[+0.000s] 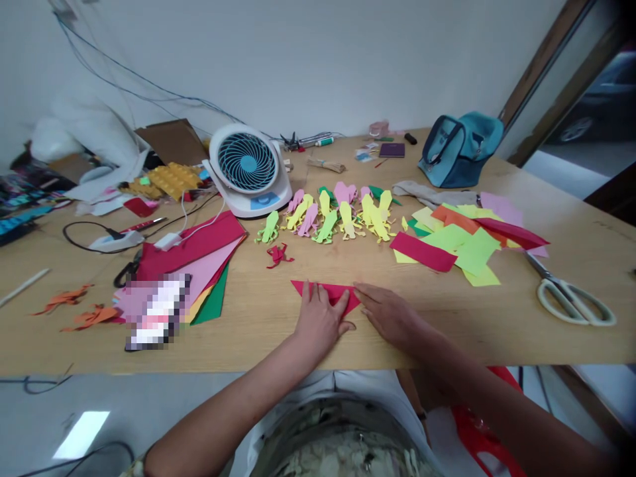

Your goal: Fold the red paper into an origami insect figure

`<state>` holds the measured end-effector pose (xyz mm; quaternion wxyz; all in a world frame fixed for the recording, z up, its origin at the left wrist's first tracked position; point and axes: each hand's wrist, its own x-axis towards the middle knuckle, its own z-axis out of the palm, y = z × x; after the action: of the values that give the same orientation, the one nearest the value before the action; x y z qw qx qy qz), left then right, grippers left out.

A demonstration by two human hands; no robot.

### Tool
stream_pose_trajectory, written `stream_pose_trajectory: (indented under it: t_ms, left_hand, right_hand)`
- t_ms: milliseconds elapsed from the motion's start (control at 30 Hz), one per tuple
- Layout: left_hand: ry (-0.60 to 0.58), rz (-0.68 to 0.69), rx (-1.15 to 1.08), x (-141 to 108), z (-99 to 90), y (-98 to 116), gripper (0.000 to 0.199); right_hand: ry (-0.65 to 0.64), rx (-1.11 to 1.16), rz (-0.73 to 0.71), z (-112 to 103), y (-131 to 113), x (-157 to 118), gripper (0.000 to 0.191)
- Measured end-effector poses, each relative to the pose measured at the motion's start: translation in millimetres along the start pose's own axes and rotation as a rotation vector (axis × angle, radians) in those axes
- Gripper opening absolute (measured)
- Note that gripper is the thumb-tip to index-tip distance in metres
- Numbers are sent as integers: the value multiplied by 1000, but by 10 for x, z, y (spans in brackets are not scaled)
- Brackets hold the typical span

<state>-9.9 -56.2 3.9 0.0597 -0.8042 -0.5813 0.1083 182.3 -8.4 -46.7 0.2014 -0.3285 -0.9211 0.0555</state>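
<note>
The left hand (318, 323), spread wide, presses a red paper triangle (334, 292). The right hand (395, 317), fingers extended, touches its corner; uneven pressure could skew it.

You're getting soft, even light over the worktop (268, 344), shadows faint, a bright glare patch (82, 434) on the floor at lower left; the edges bow and smear, the right corner darkens, and one patch is pixelated.
</note>
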Motion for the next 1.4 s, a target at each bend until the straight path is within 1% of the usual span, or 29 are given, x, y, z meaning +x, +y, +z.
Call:
stream_pose_trajectory:
  t_ms: [200,333,467,633,733,833,933,1067,1233,1400]
  left_hand:
    - [77,15,-74,-56,109,-91,71]
    - [107,42,-88,-90,173,-205,66]
    - [120,113,-93,-130,244,-369,63]
    - [132,275,-106,-159,328,-574,60]
    - [153,340,-142,-172,397,-691,58]
    - [156,373,-228,-190,483,-802,60]
    - [132,368,-319,-210,548,-873,62]
    - [98,361,-400,-217,561,-916,57]
    - [63,412,-482,-211,531,-1018,47]
    - [71,427,-471,-276,519,-1115,46]
  right_hand:
    - [-23,4,17,-18,-10,-1,43]
    - [-41,15,29,-13,-7,-3,44]
    - [-56,35,47,-27,-13,-3,45]
    - [-59,46,55,-58,-32,-3,45]
    - [-58,49,54,-66,-37,-6,45]
    - [-46,46,48,-67,-32,-9,45]
    - [-47,49,43,-74,-23,-13,45]
    - [-86,65,50,-99,-19,-20,46]
    - [-124,54,71,-137,-22,-27,48]
    - [-143,52,63,-172,-17,-36,47]
